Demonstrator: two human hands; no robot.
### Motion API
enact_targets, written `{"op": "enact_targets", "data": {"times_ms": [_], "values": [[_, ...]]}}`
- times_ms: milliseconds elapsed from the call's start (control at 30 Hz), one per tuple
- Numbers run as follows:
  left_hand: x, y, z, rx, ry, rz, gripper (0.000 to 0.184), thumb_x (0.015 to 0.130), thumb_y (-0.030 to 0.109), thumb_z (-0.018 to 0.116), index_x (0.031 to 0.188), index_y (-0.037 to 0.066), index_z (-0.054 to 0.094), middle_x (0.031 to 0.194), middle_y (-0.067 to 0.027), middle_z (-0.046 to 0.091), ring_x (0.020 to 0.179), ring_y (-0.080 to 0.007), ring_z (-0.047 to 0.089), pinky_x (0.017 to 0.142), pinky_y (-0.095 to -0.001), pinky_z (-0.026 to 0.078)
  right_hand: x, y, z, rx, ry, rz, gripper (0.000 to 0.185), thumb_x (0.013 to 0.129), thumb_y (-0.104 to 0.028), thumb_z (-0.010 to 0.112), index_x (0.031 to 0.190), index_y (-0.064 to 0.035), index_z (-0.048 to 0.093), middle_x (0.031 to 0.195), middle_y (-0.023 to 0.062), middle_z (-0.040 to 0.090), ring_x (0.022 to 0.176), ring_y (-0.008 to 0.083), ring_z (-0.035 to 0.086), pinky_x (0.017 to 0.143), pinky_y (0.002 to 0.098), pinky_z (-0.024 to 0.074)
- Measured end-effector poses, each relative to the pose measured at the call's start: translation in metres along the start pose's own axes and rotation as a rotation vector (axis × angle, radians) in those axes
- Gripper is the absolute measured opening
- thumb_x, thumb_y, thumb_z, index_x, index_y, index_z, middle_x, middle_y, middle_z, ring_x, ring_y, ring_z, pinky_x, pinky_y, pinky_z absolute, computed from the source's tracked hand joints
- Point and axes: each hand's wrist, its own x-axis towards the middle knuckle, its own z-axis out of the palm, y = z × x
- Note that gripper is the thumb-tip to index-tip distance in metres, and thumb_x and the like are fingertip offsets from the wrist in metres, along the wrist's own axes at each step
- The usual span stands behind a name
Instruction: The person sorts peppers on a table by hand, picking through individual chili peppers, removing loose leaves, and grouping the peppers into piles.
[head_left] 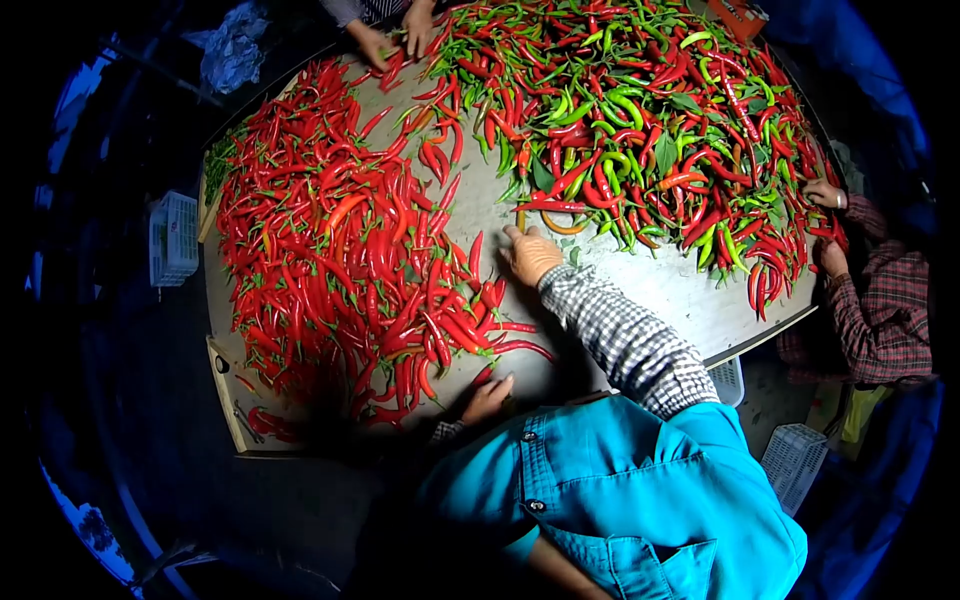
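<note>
My right hand point(532, 256), in a checked sleeve, reaches to the middle of the table. Its fingertips close on the lower end of a thin orange-brown chili pepper point(521, 220), beside the mixed pile of red and green chilies point(640, 130). Close to my body, my left hand point(488, 400) rests low over the near side of the table, partly in shadow. A red chili point(484, 375) lies right by its fingers; whether it is gripped cannot be made out. On the left spreads a large heap of red chilies point(330, 230).
The tabletop point(480, 190) has a raised wooden edge point(225, 400) at left. A person's hands point(395, 40) work at the far side; another person's hands point(828, 225) touch the pile at right. A white crate point(173, 240) stands left, another basket point(795, 460) lower right.
</note>
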Motion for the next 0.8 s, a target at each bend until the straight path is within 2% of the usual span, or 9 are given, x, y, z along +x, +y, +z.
{"op": "enact_targets", "data": {"times_ms": [33, 100, 200, 267, 367, 533, 633, 733, 800], "values": [[-0.003, -0.009, 0.000, 0.022, -0.037, 0.060, 0.035, 0.090, 0.035, 0.046, 0.088, 0.002, 0.058, 0.072, -0.0092, 0.057, 0.067, -0.0167, 0.054, 0.066, -0.0298, 0.043, 0.008, 0.008, 0.004, -0.043, -0.044, 0.014, 0.035, 0.082, -0.032, 0.054, 0.108, -0.0080, 0.051, 0.092, 0.0212, 0.058, 0.091, 0.0378, 0.056, 0.077, 0.0443, 0.0458], [-0.015, 0.027, 0.006, -0.172, -0.048, -0.256, 0.036, 0.088, 0.038, 0.050, 0.088, 0.002, 0.058, 0.075, -0.0059, 0.058, 0.070, -0.0140, 0.055, 0.067, -0.0285, 0.043, 0.021, 0.021, 0.013, -0.110, -0.189, 0.005, 0.035, 0.082, -0.033, 0.054, 0.106, -0.0074, 0.053, 0.096, 0.0213, 0.059, 0.091, 0.0368, 0.057, 0.077, 0.0439, 0.0459], [-0.021, 0.039, 0.010, -0.292, -0.173, -0.398, 0.038, 0.088, 0.040, 0.050, 0.089, 0.003, 0.058, 0.075, -0.0029, 0.058, 0.070, -0.0112, 0.053, 0.067, -0.0280, 0.043, 0.025, 0.033, 0.038, -0.008, -0.115, 0.034, 0.022, 0.075, -0.016, 0.054, 0.092, -0.0034, 0.058, 0.093, 0.0206, 0.061, 0.089, 0.0371, 0.057, 0.077, 0.0426, 0.0463], [-0.024, 0.052, 0.014, -0.202, -0.188, -0.225, 0.031, 0.087, 0.036, 0.053, 0.082, 0.006, 0.056, 0.071, 0.0004, 0.055, 0.067, -0.0085, 0.050, 0.063, -0.0258, 0.042, 0.016, 0.032, 0.041, 0.110, -0.057, 0.019, 0.033, 0.071, -0.007, 0.055, 0.104, -0.0033, 0.052, 0.090, 0.0246, 0.059, 0.087, 0.0392, 0.057, 0.078, 0.0436, 0.0458], [-0.021, 0.042, 0.012, -0.151, -0.210, -0.244, 0.029, 0.087, 0.035, 0.054, 0.081, 0.006, 0.056, 0.071, 0.0007, 0.055, 0.066, -0.0080, 0.049, 0.062, -0.0251, 0.041, 0.008, 0.027, 0.033, 0.173, -0.119, 0.148, 0.041, 0.070, -0.004, 0.056, 0.110, -0.0037, 0.046, 0.088, 0.0262, 0.059, 0.085, 0.0406, 0.056, 0.076, 0.0442, 0.0459], [-0.019, 0.036, 0.007, -0.123, -0.219, -0.273, 0.026, 0.086, 0.033, 0.055, 0.081, 0.007, 0.055, 0.071, 0.0012, 0.054, 0.066, -0.0072, 0.049, 0.061, -0.0241, 0.041, -0.002, 0.037, 0.025, 0.341, 0.026, -0.184, 0.035, 0.071, -0.003, 0.059, 0.103, -0.0052, 0.045, 0.081, 0.0223, 0.059, 0.081, 0.0393, 0.058, 0.069, 0.0421, 0.0464], [-0.017, 0.035, 0.003, -0.112, -0.221, -0.278, 0.025, 0.086, 0.032, 0.056, 0.080, 0.008, 0.054, 0.071, 0.0016, 0.054, 0.065, -0.0067, 0.048, 0.060, -0.0234, 0.041, -0.014, 0.030, 0.006, 0.412, -0.039, -0.301, 0.034, 0.071, -0.003, 0.059, 0.103, -0.0058, 0.047, 0.084, 0.0193, 0.059, 0.082, 0.0386, 0.057, 0.070, 0.0404, 0.0464], [-0.017, 0.035, 0.000, -0.125, -0.214, -0.290, 0.023, 0.086, 0.031, 0.057, 0.080, 0.008, 0.054, 0.071, 0.0019, 0.053, 0.065, -0.0062, 0.047, 0.059, -0.0228, 0.040, -0.024, 0.018, 0.004, 0.626, -0.031, -0.251, 0.040, 0.071, 0.000, 0.058, 0.109, -0.0042, 0.048, 0.071, 0.0093, 0.055, 0.065, 0.0218, 0.056, 0.063, 0.0299, 0.0463], [-0.018, 0.037, 0.001, -0.221, -0.204, -0.297, 0.021, 0.085, 0.028, 0.059, 0.078, 0.009, 0.052, 0.069, 0.0026, 0.052, 0.064, -0.0057, 0.047, 0.058, -0.0219, 0.040, -0.023, 0.027, 0.022, 0.977, -0.035, -0.157, 0.039, 0.071, 0.002, 0.058, 0.109, -0.0005, 0.049, 0.068, 0.0014, 0.052, 0.062, 0.0108, 0.050, 0.061, 0.0239, 0.0446]]}}
